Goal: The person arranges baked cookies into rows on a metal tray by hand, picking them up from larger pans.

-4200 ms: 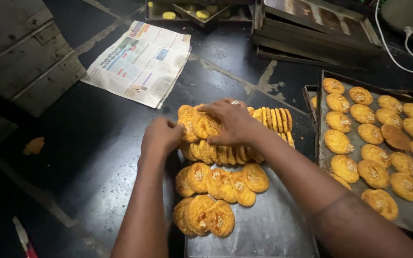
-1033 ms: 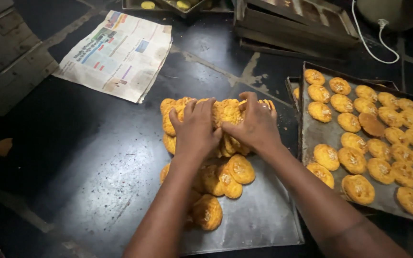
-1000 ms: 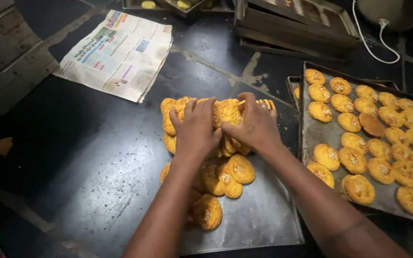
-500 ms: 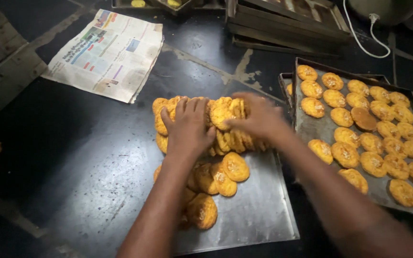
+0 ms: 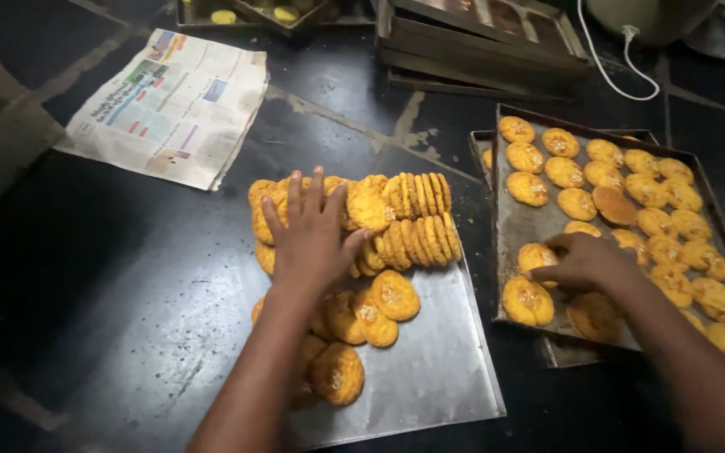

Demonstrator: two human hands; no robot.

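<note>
Cookies: two batches on a dark counter (image 5: 111,277), listed big to small.

Counter spans the whole frame, black with pale scuffs. Newspaper (image 5: 169,105) lies flat at 10 o'clock. Stacked empty trays (image 5: 480,42) at 12 o'clock, a white cable (image 5: 618,67) just right of them.

Right tray (image 5: 513,226) sits at 3 o'clock, dark, rimmed, resting on another tray underneath. Round orange cookies (image 5: 623,180) lie flat in rows on it; the near-left part is partly bare.

Steel sheet (image 5: 430,369) sits centre to 6 o'clock, flat, its near-right part bare. The pile (image 5: 388,294) covers its far-left part: two rows stood on edge at the far side, loose ones lying flat and overlapping nearer the camera.

Left hand (image 5: 312,239) lies palm down on the pile at frame centre, fingers (image 5: 295,197) spread flat and released, pressing on cookies, gripping nothing.

Right hand (image 5: 585,260) is on the right tray at 3 o'clock, fingers (image 5: 560,243) curled over one cookie (image 5: 537,254) at the tray's near-left. Touching it; can't tell if it's actually pinched or just covered.

The two hands are well apart, one per tray.
</note>
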